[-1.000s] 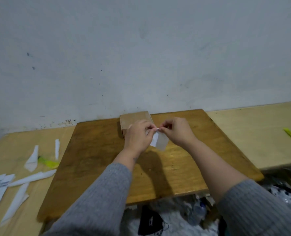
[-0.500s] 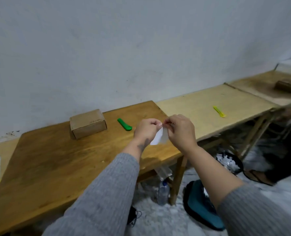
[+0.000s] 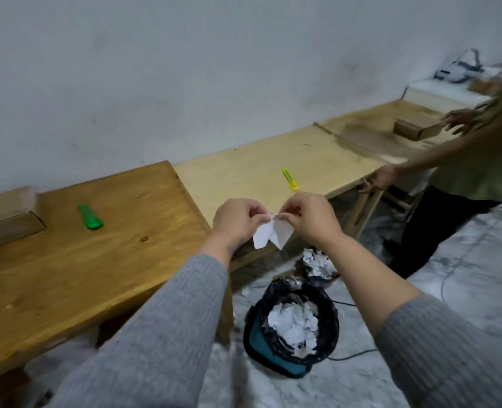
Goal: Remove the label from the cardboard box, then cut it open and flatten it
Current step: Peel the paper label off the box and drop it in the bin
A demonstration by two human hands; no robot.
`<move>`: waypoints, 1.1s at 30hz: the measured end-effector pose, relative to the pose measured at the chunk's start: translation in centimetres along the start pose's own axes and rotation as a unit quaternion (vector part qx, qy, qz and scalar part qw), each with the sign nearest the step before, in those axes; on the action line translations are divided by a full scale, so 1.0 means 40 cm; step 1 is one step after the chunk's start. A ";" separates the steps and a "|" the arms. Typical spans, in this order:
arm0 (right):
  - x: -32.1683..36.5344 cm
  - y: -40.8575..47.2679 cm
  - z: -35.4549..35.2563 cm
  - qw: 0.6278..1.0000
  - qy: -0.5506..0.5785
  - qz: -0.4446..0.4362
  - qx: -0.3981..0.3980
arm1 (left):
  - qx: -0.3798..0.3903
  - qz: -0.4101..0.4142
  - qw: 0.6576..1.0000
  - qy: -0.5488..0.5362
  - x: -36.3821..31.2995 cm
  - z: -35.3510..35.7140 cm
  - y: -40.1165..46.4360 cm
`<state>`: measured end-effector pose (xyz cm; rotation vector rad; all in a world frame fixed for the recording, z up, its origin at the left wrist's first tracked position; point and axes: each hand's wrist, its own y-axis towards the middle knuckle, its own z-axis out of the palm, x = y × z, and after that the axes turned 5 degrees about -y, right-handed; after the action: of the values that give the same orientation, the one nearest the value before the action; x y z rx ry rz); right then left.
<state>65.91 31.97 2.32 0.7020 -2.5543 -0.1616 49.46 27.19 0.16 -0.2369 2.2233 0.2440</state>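
My left hand (image 3: 238, 220) and my right hand (image 3: 308, 216) both pinch the top edge of a white label (image 3: 271, 234), which hangs folded between them past the right end of the dark wooden table (image 3: 96, 260). The cardboard box (image 3: 7, 219) sits at the far left edge of the view on that table, well away from both hands. A green cutter (image 3: 90, 217) lies on the table to the right of the box.
A black-lined bin (image 3: 292, 322) full of white paper scraps stands on the floor below my hands, a second bin (image 3: 318, 266) behind it. A yellow cutter (image 3: 290, 179) lies on the lighter table. Another person (image 3: 461, 172) stands at right beside another box (image 3: 414, 129).
My view has swung right, away from the box. Both hands carried the peeled label off the table's end to above the bins. The label now hangs folded in two flaps.
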 end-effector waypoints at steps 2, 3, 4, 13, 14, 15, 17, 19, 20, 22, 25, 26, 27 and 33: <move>-0.051 0.002 0.008 1.000 -0.008 0.005 0.003 | -0.015 -0.036 0.999 -0.018 -0.020 0.073 0.019; -0.074 0.000 0.010 1.000 -0.008 0.009 -0.002 | -0.025 -0.056 0.998 -0.018 -0.023 0.102 0.026; -0.104 -0.002 0.007 1.000 -0.005 0.022 -0.010 | -0.042 -0.082 0.996 -0.014 -0.018 0.123 0.032; -0.320 0.008 -0.015 0.981 0.133 0.139 0.017 | -0.045 -0.132 0.989 -0.046 0.005 0.254 0.108; -0.326 0.011 0.003 0.981 0.131 0.141 0.020 | -0.039 -0.129 0.990 -0.053 -0.001 0.278 0.113; -0.336 0.013 0.022 0.980 0.126 0.150 0.018 | -0.029 -0.128 0.989 -0.065 -0.003 0.300 0.120; -0.364 0.015 0.058 0.976 0.121 0.181 0.007 | 0.009 -0.126 0.986 -0.106 0.000 0.337 0.125; -0.383 0.015 0.093 0.970 0.117 0.212 -0.002 | 0.052 -0.124 0.980 -0.143 0.008 0.375 0.129; -0.393 0.015 0.112 0.969 0.115 0.220 -0.004 | 0.069 -0.130 0.977 -0.153 0.021 0.396 0.134; -0.412 0.011 0.151 0.967 0.112 0.227 0.011 | 0.103 -0.135 0.976 -0.135 0.059 0.438 0.146; -0.454 -0.009 0.222 0.964 0.089 0.244 0.049 | 0.161 -0.133 0.976 -0.058 0.136 0.506 0.158; -0.471 -0.018 0.248 0.961 0.082 0.257 0.059 | 0.172 -0.142 0.974 -0.041 0.164 0.529 0.158; -0.490 -0.027 0.278 0.957 0.075 0.272 0.067 | 0.179 -0.153 0.971 -0.028 0.193 0.556 0.160; -0.623 -0.102 0.526 0.934 0.077 0.335 0.098 | 0.224 -0.144 0.964 -0.027 0.398 0.735 0.136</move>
<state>76.36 40.85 -27.57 -0.1199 -2.5191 0.3666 60.46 38.62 -29.77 -0.2949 2.0918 -0.4032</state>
